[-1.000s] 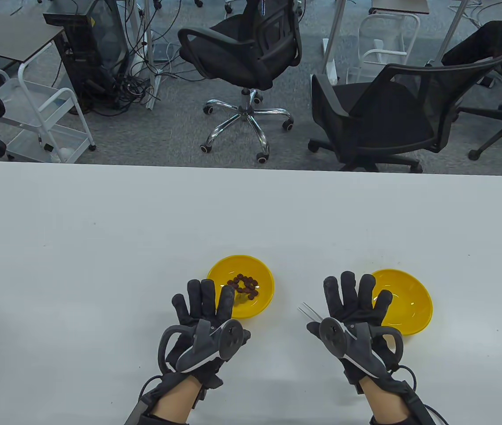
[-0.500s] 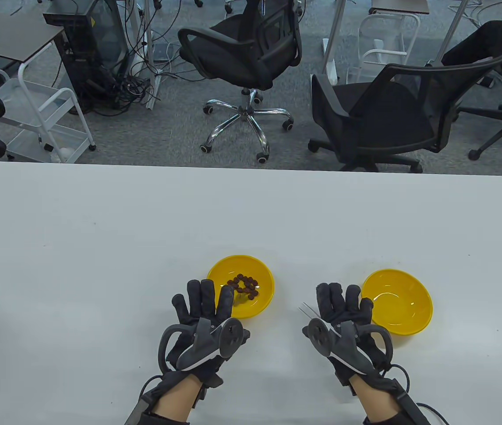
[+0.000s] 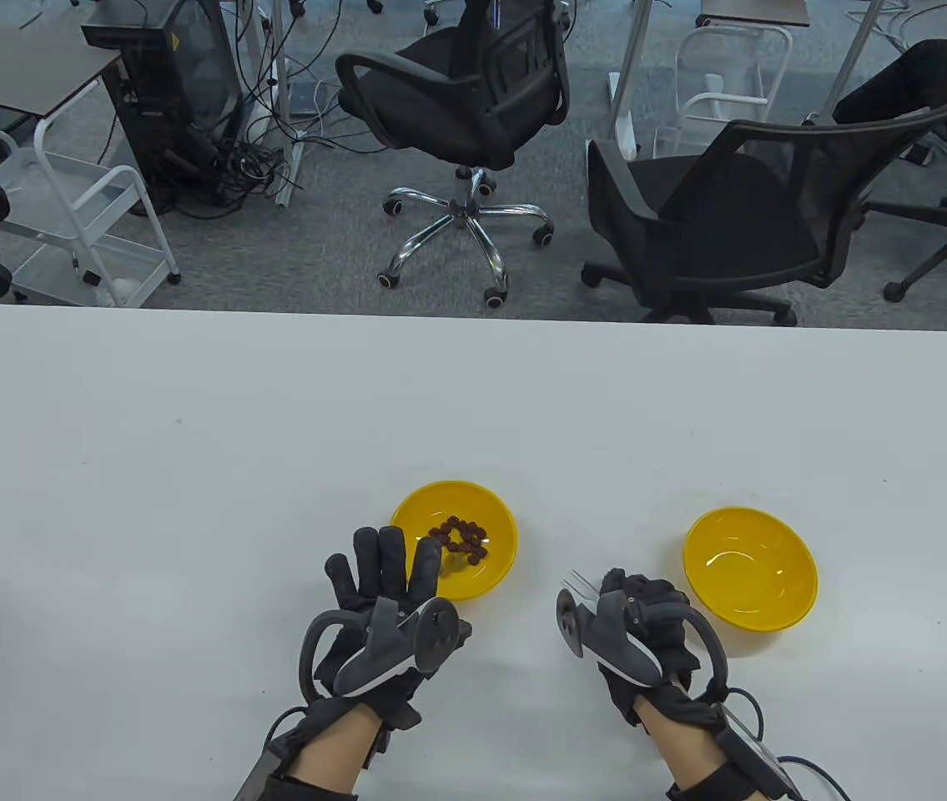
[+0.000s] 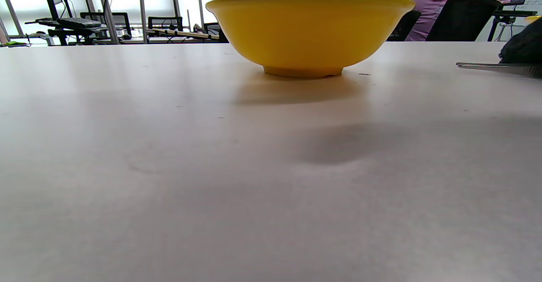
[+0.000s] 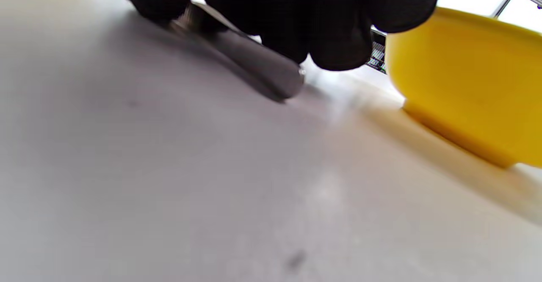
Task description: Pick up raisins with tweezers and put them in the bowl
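Table view: two yellow bowls stand on the white bench (image 3: 189,467), well apart. The left bowl (image 3: 491,576) holds a small cluster of dark raisins (image 3: 463,536) lying on its bottom, toward its near left side. The right bowl (image 3: 773,601) shows only its bare glossy inside. The left hand (image 3: 385,596) lies flat, fingers (image 3: 381,551) spread wide, the tips of two reaching the left bowl's near rim. The right hand (image 3: 640,613) sits between the bowls, just beside the right one, fingers curled down over the tweezers (image 3: 580,580), whose thin metal tips stick out to the left of the knuckles.

Left wrist view: the left bowl (image 4: 309,32) is seen from the side, upright on its low foot; its contents are hidden by the wall. At the right edge the tweezers (image 4: 495,67) lie low along the bench under the dark glove.

Right wrist view: the right hand's fingers (image 5: 338,28) close around the blurred metal tweezers (image 5: 254,62), which slant down to the bench; whether they are lifted off it I cannot tell. The right bowl (image 5: 465,83) stands just beside.

Against a second ago: the right hand then lay spread over the right bowl's near left rim; it has since drawn back toward the person and curled onto the tweezers. The left hand, both bowls and the raisins are as they were.
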`<state>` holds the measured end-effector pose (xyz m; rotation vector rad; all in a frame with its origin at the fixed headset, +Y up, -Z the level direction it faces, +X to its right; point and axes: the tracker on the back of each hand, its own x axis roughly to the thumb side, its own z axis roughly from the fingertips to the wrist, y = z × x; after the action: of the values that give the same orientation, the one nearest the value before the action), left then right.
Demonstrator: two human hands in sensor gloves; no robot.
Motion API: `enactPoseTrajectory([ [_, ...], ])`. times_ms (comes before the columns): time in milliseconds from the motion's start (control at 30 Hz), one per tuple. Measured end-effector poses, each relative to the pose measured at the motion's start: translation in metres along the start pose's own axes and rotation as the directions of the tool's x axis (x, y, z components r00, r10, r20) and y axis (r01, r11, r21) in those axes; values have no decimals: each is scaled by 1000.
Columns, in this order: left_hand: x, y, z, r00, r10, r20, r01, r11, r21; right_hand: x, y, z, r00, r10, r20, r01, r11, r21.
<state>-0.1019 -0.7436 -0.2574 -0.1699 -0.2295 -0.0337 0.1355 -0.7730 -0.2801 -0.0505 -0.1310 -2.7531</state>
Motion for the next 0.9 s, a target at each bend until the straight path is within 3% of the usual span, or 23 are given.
enactPoseTrajectory([
  [567, 1, -1, -1, 1000, -9, -4, 9, 1000, -3, 11, -1, 0, 995, 98, 33, -98, 995, -13],
  [900, 0, -1, -1, 1000, -4, -7, 4, 1000, 4, -8, -13, 7, 987, -150, 59, 155, 983, -98],
])
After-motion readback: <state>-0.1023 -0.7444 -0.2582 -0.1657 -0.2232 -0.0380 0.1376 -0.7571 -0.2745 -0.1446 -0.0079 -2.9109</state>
